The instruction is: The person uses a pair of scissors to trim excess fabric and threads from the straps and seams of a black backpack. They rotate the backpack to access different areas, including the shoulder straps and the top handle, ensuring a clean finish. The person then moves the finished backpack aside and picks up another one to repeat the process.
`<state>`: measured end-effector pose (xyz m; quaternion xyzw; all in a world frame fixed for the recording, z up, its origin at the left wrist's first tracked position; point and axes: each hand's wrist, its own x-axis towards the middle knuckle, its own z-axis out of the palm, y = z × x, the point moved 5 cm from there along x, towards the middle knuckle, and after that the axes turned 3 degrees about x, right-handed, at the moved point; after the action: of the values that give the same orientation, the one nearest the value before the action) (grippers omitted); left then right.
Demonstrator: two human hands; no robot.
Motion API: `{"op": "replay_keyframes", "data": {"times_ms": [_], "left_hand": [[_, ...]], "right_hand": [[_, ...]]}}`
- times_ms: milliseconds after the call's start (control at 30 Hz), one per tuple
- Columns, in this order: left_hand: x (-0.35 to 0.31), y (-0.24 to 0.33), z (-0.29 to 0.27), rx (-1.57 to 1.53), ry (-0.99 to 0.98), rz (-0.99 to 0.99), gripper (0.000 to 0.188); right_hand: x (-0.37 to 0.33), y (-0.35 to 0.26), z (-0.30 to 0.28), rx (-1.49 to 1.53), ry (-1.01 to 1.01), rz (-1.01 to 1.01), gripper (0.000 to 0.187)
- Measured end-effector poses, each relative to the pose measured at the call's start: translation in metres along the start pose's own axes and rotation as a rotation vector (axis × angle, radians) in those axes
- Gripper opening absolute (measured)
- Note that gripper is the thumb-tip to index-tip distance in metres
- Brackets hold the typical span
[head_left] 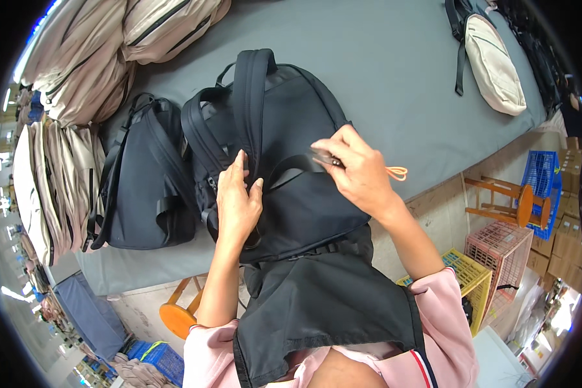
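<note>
A large black backpack (297, 123) lies on the grey table in front of me, its shoulder straps (249, 97) facing up. My left hand (237, 197) rests on its left side beside the lower strap, fingers stretched and thumb apart. Over the right side of the pack, my right hand (355, 169) is closed around small thread snips (335, 161); their tips are blurred and partly covered by my fingers. An orange cord loop (398, 172) sticks out behind that hand. Between the hands, a black webbing strap (288, 167) curves up off the pack.
A smaller black backpack (145, 174) lies to the left, beside stacked beige bags (55, 187). More beige bags (168, 26) fill the far left. A cream bag (495, 64) lies far right on the grey table (381, 71). Wooden stools (524, 205) and plastic crates (498, 249) stand on the right.
</note>
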<state>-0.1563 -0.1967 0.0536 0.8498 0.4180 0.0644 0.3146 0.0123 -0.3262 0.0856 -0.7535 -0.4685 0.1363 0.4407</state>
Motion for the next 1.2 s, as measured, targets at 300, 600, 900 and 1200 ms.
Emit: {"op": "replay_keyframes", "data": {"times_ms": [300, 600, 900, 1200], "left_hand": [[0.003, 0.028, -0.011, -0.009, -0.068, 0.083, 0.033], [0.001, 0.077, 0.020, -0.187, -0.187, 0.218, 0.047], [-0.028, 0.053, 0.037, -1.106, -0.200, -0.091, 0.079], [-0.021, 0.059, 0.033, -0.901, -0.142, -0.065, 0.067]], "right_hand": [[-0.010, -0.006, -0.015, 0.281, 0.063, 0.076, 0.015], [0.028, -0.016, 0.007, 0.105, -0.061, 0.188, 0.039], [0.031, -0.015, 0.015, 0.475, 0.176, 0.181, 0.030], [0.039, -0.014, 0.008, 0.343, 0.179, 0.127, 0.057]]}}
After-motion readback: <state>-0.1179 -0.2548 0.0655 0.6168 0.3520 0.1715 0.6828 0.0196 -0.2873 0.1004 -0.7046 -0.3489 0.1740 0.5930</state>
